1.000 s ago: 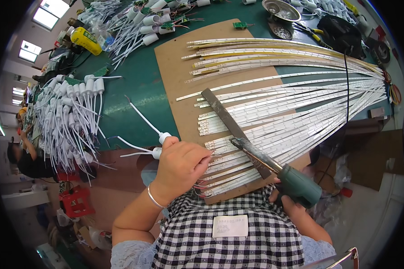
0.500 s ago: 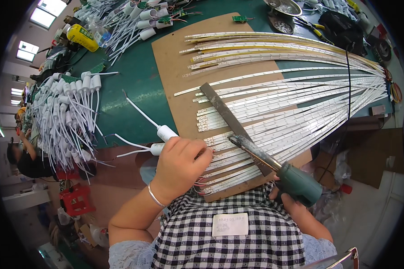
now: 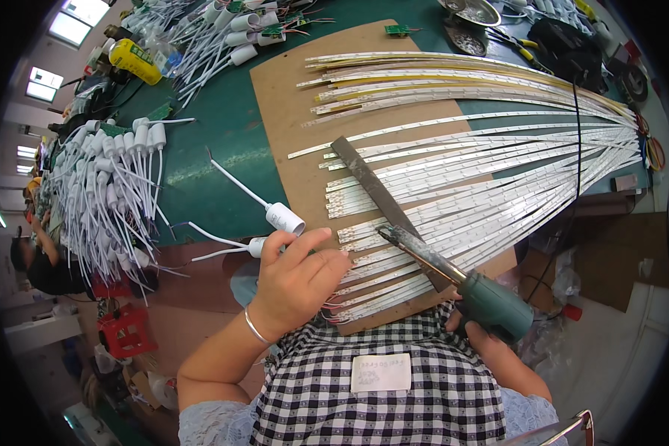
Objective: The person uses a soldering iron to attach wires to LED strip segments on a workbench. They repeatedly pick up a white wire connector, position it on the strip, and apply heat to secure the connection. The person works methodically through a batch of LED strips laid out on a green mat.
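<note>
My left hand (image 3: 297, 279), a bangle at its wrist, is over the left ends of the lower LED strips (image 3: 349, 288), its fingers loosened and apart. Just beyond its fingertips is a white cylindrical cap (image 3: 285, 218) with a white cable, its hollow end facing right. A second white cap (image 3: 257, 247) is partly hidden behind the fingers. My right hand (image 3: 490, 346) grips the dark green handle of a soldering iron (image 3: 498, 305), mostly below the handle. The iron's metal barrel points up-left over the strips. A flat metal bar (image 3: 375, 189) lies slantwise across the strips.
Under the strips is a brown board (image 3: 286, 97) on a green table (image 3: 208, 160). Piles of white caps with cables (image 3: 111, 178) are at the left and back. A small circuit board (image 3: 398, 30), a metal dish (image 3: 474, 12) and a black cord (image 3: 578, 141) are also there.
My left fingers have loosened and spread from a closed pinch. The nearer-to-fingertips white cap has shifted slightly right and turned, showing its hollow end. The soldering iron stays put.
</note>
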The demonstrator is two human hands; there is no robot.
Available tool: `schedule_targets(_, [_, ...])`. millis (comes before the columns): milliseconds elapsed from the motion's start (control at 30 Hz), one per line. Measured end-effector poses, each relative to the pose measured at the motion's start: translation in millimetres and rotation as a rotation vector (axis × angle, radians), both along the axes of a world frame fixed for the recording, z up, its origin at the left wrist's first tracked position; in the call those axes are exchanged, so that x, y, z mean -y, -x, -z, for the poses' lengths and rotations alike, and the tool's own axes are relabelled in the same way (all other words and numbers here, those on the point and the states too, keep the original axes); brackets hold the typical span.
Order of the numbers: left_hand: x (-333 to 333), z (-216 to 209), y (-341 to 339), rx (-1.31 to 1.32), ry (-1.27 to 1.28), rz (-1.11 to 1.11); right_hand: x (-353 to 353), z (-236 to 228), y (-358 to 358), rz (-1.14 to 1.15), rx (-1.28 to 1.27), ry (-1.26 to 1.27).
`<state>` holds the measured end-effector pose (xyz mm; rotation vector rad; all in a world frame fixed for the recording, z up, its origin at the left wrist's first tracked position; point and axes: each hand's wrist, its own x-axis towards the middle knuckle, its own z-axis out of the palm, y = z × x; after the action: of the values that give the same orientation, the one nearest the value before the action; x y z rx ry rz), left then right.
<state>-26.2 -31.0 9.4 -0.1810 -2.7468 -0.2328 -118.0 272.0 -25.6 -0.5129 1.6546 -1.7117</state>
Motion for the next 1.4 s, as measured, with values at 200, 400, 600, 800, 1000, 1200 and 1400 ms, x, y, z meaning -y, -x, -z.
schedule_targets(200, [-1.6,3.9,5.7,-0.001,-0.028,-0.074,-2.9,4.8,-2.4,-0.003,0.014,0.035])
schedule_targets(400, [-1.1,6.3,5.7,-0.002,-0.081,-0.097,-1.2,-1.5,-2.7,0.005,0.046,0.011])
schedule_targets(600, [-3.9,4.8,9.7,-0.020,-0.154,-0.063,-3.3,-6.2,-1.5,-0.044,-0.056,-0.019])
schedule_targets(800, [-0.4,1.1,9.4,-0.057,-0.074,-0.025,-0.9,-9.9,-1.6,-0.028,0.047,-0.017])
schedule_targets(1000, [-1.2,1.7,8.7,-0.027,-0.010,-0.027,-3.6,2.0,1.1,-0.111,-0.037,-0.017])
schedule_targets(1200, [-1.0,5.1,9.4,-0.048,0.022,-0.021,-0.5,1.1,0.4,-0.110,-0.202,-0.102])
schedule_targets(1400, [0.2,6.0,8.0,-0.029,0.030,-0.024,18.8,-4.7,1.4,-0.068,-0.379,-0.085])
